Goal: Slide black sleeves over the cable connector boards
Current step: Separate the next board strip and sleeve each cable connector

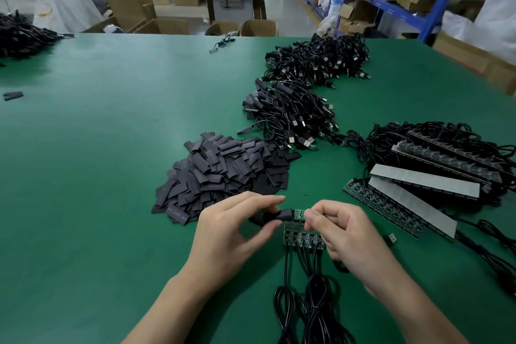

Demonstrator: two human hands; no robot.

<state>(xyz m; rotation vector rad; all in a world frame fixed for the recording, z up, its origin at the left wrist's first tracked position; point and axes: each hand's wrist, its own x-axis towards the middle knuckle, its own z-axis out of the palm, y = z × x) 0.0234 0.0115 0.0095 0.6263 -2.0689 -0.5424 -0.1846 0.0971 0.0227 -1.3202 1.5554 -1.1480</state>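
Note:
My left hand (231,234) pinches a black sleeve (275,216) between thumb and fingers, low in the middle of the view. My right hand (343,232) pinches a small green connector board (298,213) whose left end sits in the sleeve's mouth. Just below them a strip of joined connector boards (303,237) lies on the green table (97,176), its black cables (310,301) running toward me. A heap of loose black sleeves (223,173) lies just beyond my left hand.
Two piles of black USB cables (293,112) stretch back on the right. Long board strips with grey backing (418,184) and tangled cables lie at the right. Another dark pile (22,36) sits far left. Cartons and blue shelving (391,5) stand past the table.

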